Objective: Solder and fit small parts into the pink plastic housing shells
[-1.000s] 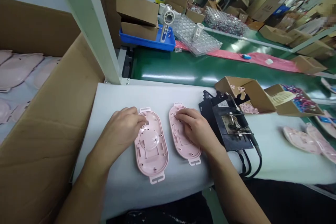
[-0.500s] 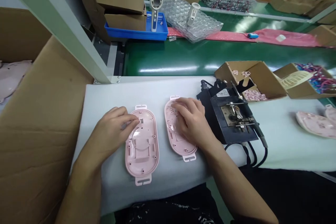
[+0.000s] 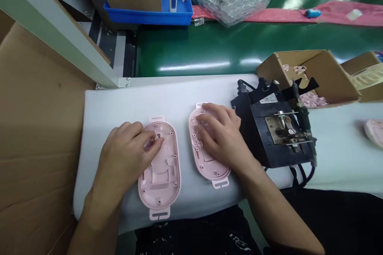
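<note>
Two pink oval plastic shells lie open side up on a white foam pad. My left hand rests on the left shell, with thumb and forefinger pinched on a tiny part near its upper end. On the right shell lies my right hand, its fingers curled and pressing into the upper half. What the right fingertips touch is hidden.
A black fixture with a cabled tool stands just right of my right hand. Behind it sits an open carton of small pink parts. A large cardboard box flanks the left. Beyond the pad runs a green conveyor with a blue tray.
The view has tilted further down. Both hands stay on their shells; the left fingers have closed into a pinch at the shell's upper end.
</note>
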Action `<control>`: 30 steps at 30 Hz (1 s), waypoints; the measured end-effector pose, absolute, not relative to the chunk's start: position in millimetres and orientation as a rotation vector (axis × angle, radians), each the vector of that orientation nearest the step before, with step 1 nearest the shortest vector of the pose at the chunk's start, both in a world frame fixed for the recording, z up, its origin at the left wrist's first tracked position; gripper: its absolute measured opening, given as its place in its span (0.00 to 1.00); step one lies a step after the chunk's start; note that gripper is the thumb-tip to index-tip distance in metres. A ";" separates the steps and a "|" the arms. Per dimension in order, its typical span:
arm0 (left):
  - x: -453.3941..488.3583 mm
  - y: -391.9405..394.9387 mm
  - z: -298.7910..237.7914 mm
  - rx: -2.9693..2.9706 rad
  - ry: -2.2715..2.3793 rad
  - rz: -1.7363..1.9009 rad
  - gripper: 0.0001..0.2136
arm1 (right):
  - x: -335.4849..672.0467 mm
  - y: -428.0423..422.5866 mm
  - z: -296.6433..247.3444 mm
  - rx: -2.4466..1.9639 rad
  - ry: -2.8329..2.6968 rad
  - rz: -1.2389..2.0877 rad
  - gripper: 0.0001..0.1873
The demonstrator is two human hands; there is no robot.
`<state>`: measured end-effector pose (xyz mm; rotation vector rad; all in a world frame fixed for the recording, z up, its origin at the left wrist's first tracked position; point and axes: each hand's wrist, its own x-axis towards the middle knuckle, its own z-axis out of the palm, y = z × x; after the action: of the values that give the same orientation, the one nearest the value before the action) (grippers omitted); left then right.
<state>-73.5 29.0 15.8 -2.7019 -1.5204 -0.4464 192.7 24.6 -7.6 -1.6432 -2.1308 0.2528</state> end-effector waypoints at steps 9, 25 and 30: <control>-85.0 11.7 25.6 -2.710 -1.461 -0.753 0.04 | 192.8 24.8 -8.1 -1.626 -2.138 0.279 0.09; -91.8 16.3 8.5 -2.824 -1.766 -0.819 0.04 | 194.8 24.8 -10.7 -1.519 -2.147 0.339 0.10; -92.2 15.2 9.7 -2.840 -1.840 -0.922 0.04 | 195.1 23.7 -9.4 -1.514 -2.151 0.327 0.09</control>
<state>-92.2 15.2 9.7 -2.8399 -1.8402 -0.9220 195.1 23.7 -9.4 -1.5142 -2.1513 0.3270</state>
